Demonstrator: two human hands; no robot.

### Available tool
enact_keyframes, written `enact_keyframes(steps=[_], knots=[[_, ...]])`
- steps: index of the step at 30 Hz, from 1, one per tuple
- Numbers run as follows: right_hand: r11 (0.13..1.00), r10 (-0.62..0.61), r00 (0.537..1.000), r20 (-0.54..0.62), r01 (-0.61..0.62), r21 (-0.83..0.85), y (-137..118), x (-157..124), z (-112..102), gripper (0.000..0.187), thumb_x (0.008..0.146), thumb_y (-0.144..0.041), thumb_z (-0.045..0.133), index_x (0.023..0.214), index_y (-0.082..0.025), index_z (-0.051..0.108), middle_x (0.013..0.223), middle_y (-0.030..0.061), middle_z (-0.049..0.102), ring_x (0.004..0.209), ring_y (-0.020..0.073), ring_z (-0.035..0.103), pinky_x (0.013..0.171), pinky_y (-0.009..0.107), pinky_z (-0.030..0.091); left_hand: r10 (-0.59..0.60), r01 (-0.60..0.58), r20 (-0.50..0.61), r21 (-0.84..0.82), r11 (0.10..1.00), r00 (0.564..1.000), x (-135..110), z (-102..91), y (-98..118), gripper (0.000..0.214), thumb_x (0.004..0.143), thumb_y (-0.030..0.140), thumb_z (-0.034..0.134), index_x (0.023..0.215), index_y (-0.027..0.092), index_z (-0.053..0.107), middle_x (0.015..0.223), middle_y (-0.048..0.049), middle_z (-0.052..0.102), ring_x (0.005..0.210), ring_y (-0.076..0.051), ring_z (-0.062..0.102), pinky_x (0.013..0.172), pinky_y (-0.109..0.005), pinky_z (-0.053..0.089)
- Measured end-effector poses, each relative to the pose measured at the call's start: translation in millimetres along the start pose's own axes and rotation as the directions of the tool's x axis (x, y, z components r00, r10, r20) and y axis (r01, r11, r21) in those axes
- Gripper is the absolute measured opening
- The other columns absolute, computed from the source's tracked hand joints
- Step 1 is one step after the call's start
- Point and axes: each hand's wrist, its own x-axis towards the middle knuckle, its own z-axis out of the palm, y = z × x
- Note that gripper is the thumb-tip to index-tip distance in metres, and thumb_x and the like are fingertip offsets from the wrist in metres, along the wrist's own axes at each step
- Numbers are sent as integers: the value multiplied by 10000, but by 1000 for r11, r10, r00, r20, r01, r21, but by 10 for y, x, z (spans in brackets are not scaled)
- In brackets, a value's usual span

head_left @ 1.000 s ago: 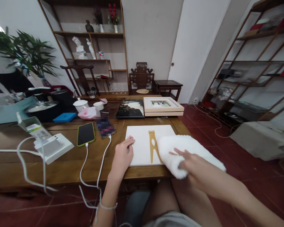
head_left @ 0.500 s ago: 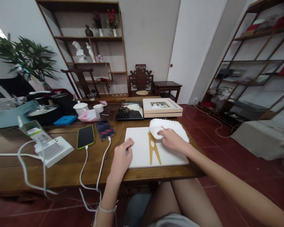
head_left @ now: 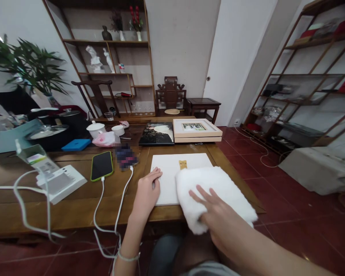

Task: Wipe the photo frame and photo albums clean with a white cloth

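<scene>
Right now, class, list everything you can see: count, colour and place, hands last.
table: 1, brown, before the person
board: 1, white, table's near side
cloth: 1, white, over board's right side
figure: 1, golden, on board, at cloth's edge
green-cased phone: 1, black screen, left of board
opened box: 1, white, left of phone
flat box: 1, blue, beyond phone
dark picture: 1, black and white, beyond board
frames: 2, pale, stacked right of dark picture
plant: 1, green, far left
shelving units: 2, brown, back and right
armchair: 1, dark brown, beyond table
left hand: 1, bare, on board's left edge
right hand: 1, bare, on cloth
</scene>
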Motion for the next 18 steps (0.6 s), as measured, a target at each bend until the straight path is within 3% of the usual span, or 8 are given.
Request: enact_keyframes(steps=[2, 5, 10, 14, 18], knots=[[1000, -17, 999, 29, 17, 11, -42, -98, 30, 341, 591, -37, 502, 841, -129, 716, 1453, 130, 304, 1343, 379, 180, 1064, 586, 187, 3, -3, -5, -1, 1000, 1000, 1, 2, -2, 366, 766, 29, 421, 954, 161, 706, 1093, -72, 684, 1096, -184, 598, 1004, -364, 444], [1000, -5, 999, -48, 7, 27, 17, -46, 23, 405, 615, -15, 465, 924, -132, 699, 1455, 104, 315, 1352, 329, 188, 1083, 534, 198, 1, -1, -2, -4, 1000, 1000, 1, 0, -2, 363, 760, 23, 420, 950, 142, 705, 1095, -90, 680, 1097, -191, 598, 1002, -368, 444], [994, 88, 984, -157, -96, -48, 316, 509, -103, 453, 654, 22, 409, 1014, -98, 658, 1413, 155, 383, 1331, 320, 257, 1045, 498, 276, -3, 3, 1, -7, 1000, 1000, -3, -8, 0, 359, 760, 24, 418, 948, 129, 705, 1099, -103, 676, 1098, -206, 595, 1001, -378, 443], [986, 77, 979, -187, -102, -129, 527, 996, -196, 443, 691, 31, 404, 1049, -96, 633, 1376, 162, 435, 1300, 312, 315, 1000, 474, 323, 4, -4, -13, -11, 1000, 1000, -1, -5, -3, 365, 754, 21, 422, 935, 159, 707, 1089, -76, 684, 1086, -200, 603, 989, -377, 456], [982, 41, 984, -175, -72, -173, 529, 1119, -218, 394, 718, 17, 419, 1020, -85, 650, 1360, 182, 446, 1286, 341, 317, 989, 505, 309, 3, -3, -18, -16, 1000, 1000, 5, -3, -3, 365, 750, 19, 426, 918, 173, 711, 1067, -57, 696, 1078, -199, 606, 984, -375, 461]])
